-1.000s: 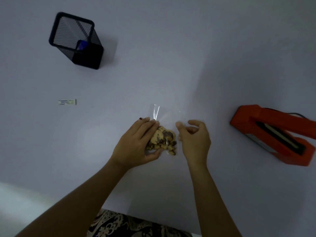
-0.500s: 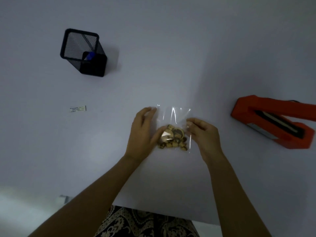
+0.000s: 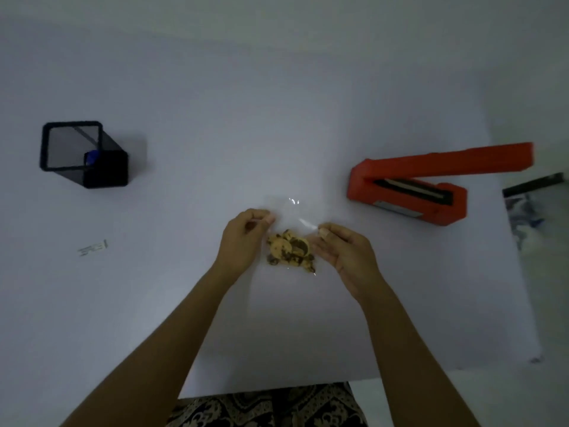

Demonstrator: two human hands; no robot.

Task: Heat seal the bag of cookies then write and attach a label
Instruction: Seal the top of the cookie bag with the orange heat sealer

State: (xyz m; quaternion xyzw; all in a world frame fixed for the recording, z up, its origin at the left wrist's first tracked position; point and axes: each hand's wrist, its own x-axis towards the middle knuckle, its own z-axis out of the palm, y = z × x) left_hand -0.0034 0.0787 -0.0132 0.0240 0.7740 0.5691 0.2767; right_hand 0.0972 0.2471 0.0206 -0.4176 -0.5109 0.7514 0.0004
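— Where did we have the bag (image 3: pixel 291 238)?

— Near the middle of the table (image 3: pixel 215 118), between our hands. The left hand (image 3: pixel 241 240) pinched its left edge, fingers (image 3: pixel 267 219) closed on the plastic. The right hand (image 3: pixel 346 252) pinched the right edge the same way, thumb on top.

— And the cookies (image 3: pixel 289 249)?

— Bunched in the lower part of the bag; the clear upper part reached away from us.

— The sealer (image 3: pixel 431 186)?

— Red, to the right of the bag and apart from it, its arm raised.

— What else did we see?

— The label (image 3: pixel 92 248) lay flat well to the left. Beyond it stood a black mesh cup (image 3: pixel 81 154) with something blue inside; we couldn't tell what.
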